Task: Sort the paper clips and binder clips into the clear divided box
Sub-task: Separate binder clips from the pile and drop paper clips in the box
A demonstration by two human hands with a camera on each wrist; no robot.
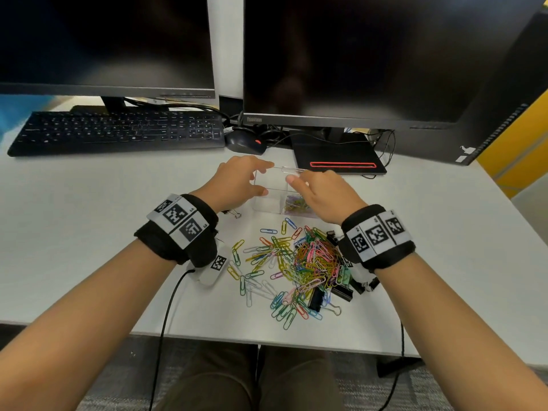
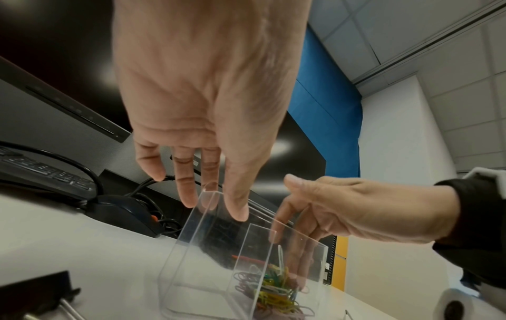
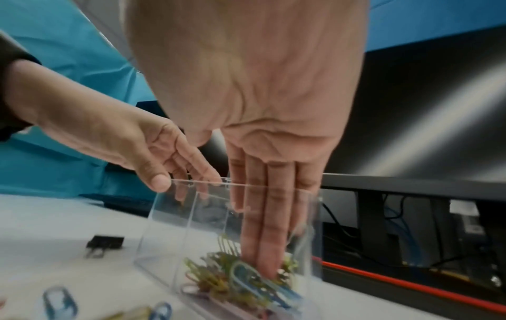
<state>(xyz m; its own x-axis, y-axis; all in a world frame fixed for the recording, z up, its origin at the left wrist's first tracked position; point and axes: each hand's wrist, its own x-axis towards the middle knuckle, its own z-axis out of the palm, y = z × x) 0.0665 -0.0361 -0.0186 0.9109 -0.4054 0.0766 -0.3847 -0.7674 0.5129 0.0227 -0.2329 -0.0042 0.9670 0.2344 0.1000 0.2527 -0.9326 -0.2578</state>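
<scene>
The clear divided box (image 1: 268, 203) stands on the white desk beyond a heap of coloured paper clips (image 1: 308, 262) mixed with black binder clips (image 1: 315, 299). My left hand (image 1: 265, 178) holds the box's left side, thumb on the near rim and fingers over the far rim (image 2: 213, 207). My right hand (image 1: 299, 185) reaches straight-fingered down into the near right compartment, and its fingertips (image 3: 265, 266) touch the paper clips in the box (image 3: 232, 279), holding nothing. The left compartments look empty.
One binder clip (image 1: 235, 214) lies alone left of the box, by my left wrist. Behind the box are a mouse (image 1: 244, 140), a keyboard (image 1: 118, 132), two dark monitors and a black stand base with a red stripe (image 1: 338, 158). The desk's front edge is close below the heap.
</scene>
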